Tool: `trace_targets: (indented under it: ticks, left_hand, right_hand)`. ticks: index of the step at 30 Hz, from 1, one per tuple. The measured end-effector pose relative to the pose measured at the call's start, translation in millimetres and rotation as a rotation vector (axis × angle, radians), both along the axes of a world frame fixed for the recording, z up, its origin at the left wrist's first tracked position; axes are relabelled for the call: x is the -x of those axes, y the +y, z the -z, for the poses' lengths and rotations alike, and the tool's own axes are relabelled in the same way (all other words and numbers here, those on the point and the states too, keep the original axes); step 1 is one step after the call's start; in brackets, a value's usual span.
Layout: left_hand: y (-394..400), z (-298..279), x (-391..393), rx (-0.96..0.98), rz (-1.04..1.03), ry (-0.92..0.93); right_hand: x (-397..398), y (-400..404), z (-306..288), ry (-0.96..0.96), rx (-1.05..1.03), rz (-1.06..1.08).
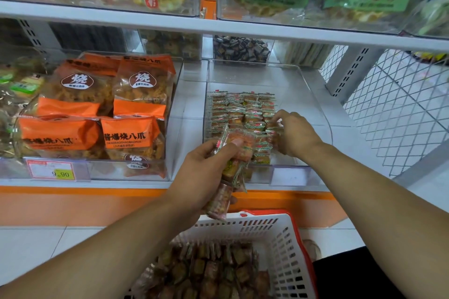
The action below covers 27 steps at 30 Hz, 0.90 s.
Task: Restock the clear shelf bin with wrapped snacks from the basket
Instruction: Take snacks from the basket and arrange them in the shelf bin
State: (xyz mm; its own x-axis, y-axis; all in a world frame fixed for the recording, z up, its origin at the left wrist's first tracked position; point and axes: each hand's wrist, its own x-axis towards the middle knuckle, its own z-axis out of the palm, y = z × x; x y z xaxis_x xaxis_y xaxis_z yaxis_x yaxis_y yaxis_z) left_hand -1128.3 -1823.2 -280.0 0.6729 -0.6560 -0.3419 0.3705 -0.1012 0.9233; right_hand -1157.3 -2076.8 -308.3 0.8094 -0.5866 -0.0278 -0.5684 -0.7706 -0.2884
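A clear shelf bin [313, 94] on the lower shelf holds rows of small wrapped snacks [239, 111] along its left side. My left hand [206, 167] is shut on a bunch of wrapped snacks [233, 170], held in front of the bin's front edge and above the basket. My right hand [295, 133] reaches into the bin and its fingertips pinch a snack [273, 126] at the right end of the rows. A white plastic basket [284, 233] with a red rim stands below, full of several more wrapped snacks [209, 272].
A neighbouring clear bin [97, 167] on the left holds orange snack bags [136, 133] and carries a 9.90 price tag [52, 171]. An upper shelf [218, 24] with bagged goods hangs over the bin. Wire mesh [398, 109] closes the right side.
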Motion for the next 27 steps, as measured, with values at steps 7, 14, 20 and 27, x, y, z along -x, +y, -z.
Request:
trace_targets:
  ticks: [7, 14, 20, 27]
  left_hand:
    - [-0.5, 3.5, -1.0, -0.014, -0.007, -0.011]
    - [-0.5, 4.6, -1.3, -0.013, -0.004, -0.009]
    - [1.4, 4.2, -1.5, -0.001, 0.0, 0.006]
    - [2.7, 3.1, -1.5, 0.021, 0.01, 0.013]
  right_hand:
    - [1.9, -0.7, 3.6, 0.056, 0.039, 0.014]
    - [-2.3, 2.3, 3.4, 0.099, 0.105, 0.048]
    - [-5.3, 4.4, 2.3, 0.113, 0.103, 0.064]
    - [-3.3, -1.2, 5.4, 0.098, -0.109, 0.112]
